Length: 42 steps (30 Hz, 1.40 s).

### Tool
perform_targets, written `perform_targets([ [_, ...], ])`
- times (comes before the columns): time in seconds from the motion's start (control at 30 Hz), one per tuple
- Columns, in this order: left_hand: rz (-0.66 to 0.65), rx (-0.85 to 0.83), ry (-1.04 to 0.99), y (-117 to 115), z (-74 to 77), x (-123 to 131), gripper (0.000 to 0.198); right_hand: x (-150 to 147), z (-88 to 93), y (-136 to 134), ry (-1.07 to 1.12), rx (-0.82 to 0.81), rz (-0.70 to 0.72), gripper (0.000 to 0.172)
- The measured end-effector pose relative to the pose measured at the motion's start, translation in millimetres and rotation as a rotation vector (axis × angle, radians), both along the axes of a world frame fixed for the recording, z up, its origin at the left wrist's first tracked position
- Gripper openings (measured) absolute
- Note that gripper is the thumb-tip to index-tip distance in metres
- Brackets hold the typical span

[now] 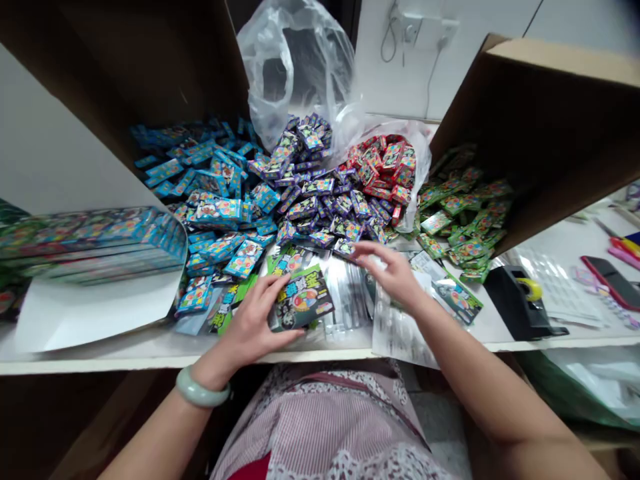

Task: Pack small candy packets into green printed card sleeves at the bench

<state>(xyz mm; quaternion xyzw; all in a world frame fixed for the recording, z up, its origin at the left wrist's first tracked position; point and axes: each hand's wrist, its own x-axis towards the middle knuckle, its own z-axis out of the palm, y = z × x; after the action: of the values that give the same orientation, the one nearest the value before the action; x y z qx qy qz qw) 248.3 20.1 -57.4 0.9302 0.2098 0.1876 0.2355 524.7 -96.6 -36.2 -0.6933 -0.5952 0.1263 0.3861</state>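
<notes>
My left hand [257,313], with a pale green bangle at the wrist, grips a dark printed packet [305,298] with green edges and bright lettering. Its thumb lies along the lower edge and the fingers along the left side. My right hand [393,273] is at the front of a pile of small purple boxes [320,200]. Its fingers are slightly bent and apart, the tips at one dark purple box [345,248]; whether they press on it I cannot tell. Clear plastic sleeves [345,293] and more printed packets [457,297] lie under and beside my hands.
Small blue boxes [215,173] spill from a carton on the left. Red boxes [387,163] sit in a clear bag, green ones [467,213] by the right carton [545,133]. Stacked boxes fill a white tray [100,307]. A black tape dispenser [517,303] and a phone [613,280] lie right.
</notes>
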Motion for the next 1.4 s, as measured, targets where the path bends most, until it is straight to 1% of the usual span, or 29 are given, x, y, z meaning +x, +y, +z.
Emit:
perform_targets([
  [0.03, 0.024, 0.005, 0.002, 1.9, 0.0, -1.3, 0.086, 21.3, -5.0, 8.9, 0.009, -0.024, -0.176, 0.029],
  [0.07, 0.039, 0.010, 0.005, 3.4, -0.1, -2.4, 0.085, 42.3, -10.5, 17.8, -0.020, -0.092, -0.322, 0.026],
  [0.13, 0.045, 0.024, 0.002, 4.7, -0.6, -3.5, 0.084, 76.9, -22.5, 33.3, -0.037, -0.155, -0.439, 0.027],
  [0.17, 0.039, 0.030, 0.002, 4.5, -1.2, -3.4, 0.084, 88.4, -28.5, 39.3, -0.038, -0.178, -0.468, 0.031],
  [0.23, 0.031, 0.037, 0.000, 3.7, -3.4, -2.8, 0.086, 100.1, -38.8, 46.5, -0.016, -0.195, -0.486, 0.041],
  [0.3, 0.031, 0.034, 0.006, 3.6, -6.3, -2.8, 0.088, 101.2, -44.1, 46.5, 0.015, -0.197, -0.458, 0.044],
  [0.37, 0.040, 0.019, 0.011, 5.3, -8.5, -4.1, 0.087, 98.4, -42.0, 40.7, 0.046, -0.189, -0.377, 0.038],
  [0.43, 0.055, -0.001, 0.007, 7.9, -8.6, -5.4, 0.085, 95.2, -32.8, 33.3, 0.078, -0.188, -0.272, 0.035],
  [0.5, 0.068, -0.022, -0.006, 10.1, -6.8, -5.0, 0.083, 91.9, -19.5, 29.5, 0.071, -0.200, -0.125, 0.036],
  [0.6, 0.065, -0.039, -0.009, 9.9, -2.6, -0.4, 0.084, 83.2, -0.6, 37.0, -0.109, -0.261, 0.135, 0.036],
  [0.63, 0.056, -0.037, -0.005, 8.8, -1.4, 1.5, 0.085, 79.2, 4.2, 42.2, -0.184, -0.295, 0.195, 0.036],
  [0.67, 0.049, -0.032, 0.000, 7.5, -0.5, 2.9, 0.086, 74.8, 8.2, 47.8, -0.244, -0.328, 0.227, 0.037],
  [0.73, 0.039, -0.022, 0.011, 4.7, 0.5, 3.6, 0.087, 66.0, 13.7, 57.2, -0.297, -0.373, 0.230, 0.036],
  [0.8, 0.045, -0.023, 0.013, 3.0, 1.0, 1.1, 0.087, 58.8, 16.3, 60.6, -0.296, -0.343, 0.236, 0.032],
  [0.9, 0.075, -0.044, 0.002, 3.5, 1.3, -5.5, 0.085, 53.3, 12.5, 54.3, -0.256, -0.127, 0.287, 0.027],
  [0.97, 0.086, -0.055, -0.014, 5.2, 1.2, -8.9, 0.084, 53.2, 3.7, 45.9, -0.277, 0.008, 0.271, 0.025],
  [1.03, 0.085, -0.059, -0.026, 6.8, 0.3, -10.5, 0.084, 55.0, -8.8, 36.2, -0.349, 0.031, 0.232, 0.025],
  [1.13, 0.079, -0.058, -0.022, 7.6, -2.3, -10.9, 0.086, 57.5, -26.4, 21.4, -0.401, -0.030, 0.240, 0.033],
  [1.2, 0.073, -0.056, -0.022, 7.3, -4.0, -10.8, 0.086, 55.4, -33.1, 13.5, -0.384, -0.053, 0.224, 0.037],
  [1.23, 0.071, -0.055, -0.025, 7.0, -4.6, -10.5, 0.086, 52.8, -34.9, 11.2, -0.376, -0.063, 0.187, 0.038],
  [1.27, 0.070, -0.053, -0.029, 6.7, -5.0, -9.9, 0.086, 49.1, -36.0, 10.1, -0.373, -0.077, 0.136, 0.044],
  [1.33, 0.071, -0.046, -0.030, 6.0, -4.8, -8.2, 0.087, 40.4, -36.7, 11.8, -0.375, -0.123, 0.016, 0.068],
  [1.37, 0.068, -0.039, -0.027, 5.6, -4.4, -7.2, 0.087, 36.1, -36.3, 13.8, -0.374, -0.146, -0.031, 0.075],
  [1.4, 0.063, -0.030, -0.020, 5.4, -3.7, -6.4, 0.087, 32.3, -35.0, 15.7, -0.365, -0.154, -0.066, 0.074],
])
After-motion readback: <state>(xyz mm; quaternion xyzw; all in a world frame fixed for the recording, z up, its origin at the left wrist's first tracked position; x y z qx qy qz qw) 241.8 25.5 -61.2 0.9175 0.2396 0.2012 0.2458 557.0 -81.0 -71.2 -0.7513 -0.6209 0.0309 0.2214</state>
